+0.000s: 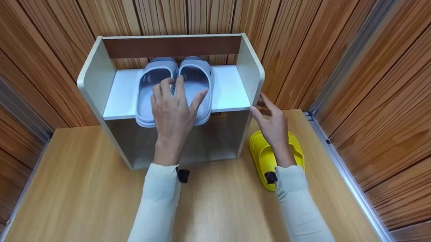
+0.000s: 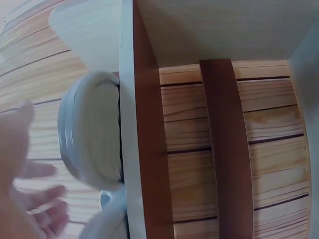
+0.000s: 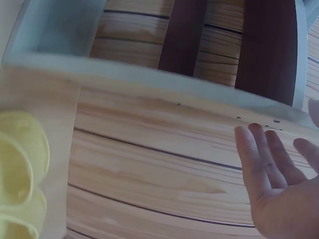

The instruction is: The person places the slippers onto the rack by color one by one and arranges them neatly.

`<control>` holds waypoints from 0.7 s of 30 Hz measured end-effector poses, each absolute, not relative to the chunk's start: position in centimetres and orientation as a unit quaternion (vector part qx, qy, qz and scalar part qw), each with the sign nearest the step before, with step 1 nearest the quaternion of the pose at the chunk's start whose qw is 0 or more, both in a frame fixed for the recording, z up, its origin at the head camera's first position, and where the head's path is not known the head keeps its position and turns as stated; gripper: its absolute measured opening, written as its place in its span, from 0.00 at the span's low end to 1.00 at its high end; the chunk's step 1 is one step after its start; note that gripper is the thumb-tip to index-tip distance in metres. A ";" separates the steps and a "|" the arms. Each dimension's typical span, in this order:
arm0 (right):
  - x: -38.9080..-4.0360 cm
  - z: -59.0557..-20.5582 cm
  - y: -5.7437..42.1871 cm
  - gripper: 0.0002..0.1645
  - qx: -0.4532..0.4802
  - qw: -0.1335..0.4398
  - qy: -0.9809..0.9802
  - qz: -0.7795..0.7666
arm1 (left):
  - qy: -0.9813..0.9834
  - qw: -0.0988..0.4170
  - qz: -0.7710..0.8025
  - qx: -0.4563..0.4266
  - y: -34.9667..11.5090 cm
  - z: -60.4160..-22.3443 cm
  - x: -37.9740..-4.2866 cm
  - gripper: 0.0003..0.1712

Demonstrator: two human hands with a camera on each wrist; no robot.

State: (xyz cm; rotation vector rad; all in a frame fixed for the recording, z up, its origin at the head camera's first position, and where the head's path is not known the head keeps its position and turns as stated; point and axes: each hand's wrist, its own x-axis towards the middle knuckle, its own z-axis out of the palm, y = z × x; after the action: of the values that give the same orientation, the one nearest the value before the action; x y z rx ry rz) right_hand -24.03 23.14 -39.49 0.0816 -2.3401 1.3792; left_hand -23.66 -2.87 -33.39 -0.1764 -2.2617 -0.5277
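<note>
A pair of grey-blue slip-on clogs [image 1: 197, 87] sits side by side on the top shelf of a small white shoe rack [image 1: 230, 95]. My left hand [image 1: 173, 108] is over the clogs with its fingers spread. In the left wrist view, that hand [image 2: 30, 189] is apart from the nearer clog [image 2: 92, 129]. By the rack's right side panel, my right hand [image 1: 272, 124] has its fingers extended; whether they touch the panel I cannot tell. The right wrist view shows this hand [image 3: 279, 189] palm up beside the panel's outer face, holding nothing.
Yellow clogs [image 1: 262, 155] stand on the wooden floor [image 1: 91, 199] right of the rack, partly hidden under my right forearm. Wood-panelled walls [image 1: 288, 30] rise behind and at both sides. A metal strip [image 1: 343, 177] runs along the floor's right edge.
</note>
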 end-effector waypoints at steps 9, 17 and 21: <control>-22.7 -40.3 24.9 0.34 0.067 0.240 -0.869 0.427 | -0.813 0.509 -0.275 -0.060 -7.2 -34.0 -21.9 0.37; -21.7 -40.5 27.0 0.31 0.083 0.259 -0.884 0.379 | -0.799 0.524 -0.293 0.026 -12.0 -35.6 -21.1 0.38; -21.4 -40.3 28.3 0.30 0.077 0.272 -0.884 0.373 | -0.787 0.534 -0.304 0.054 -14.1 -36.3 -21.1 0.37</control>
State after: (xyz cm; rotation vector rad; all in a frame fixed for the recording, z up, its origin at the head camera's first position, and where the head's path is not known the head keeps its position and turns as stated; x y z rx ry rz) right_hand -21.35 28.29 -40.34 0.2076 -2.3789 1.0027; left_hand -21.08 -14.12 -36.28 0.1289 -1.8746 -0.7243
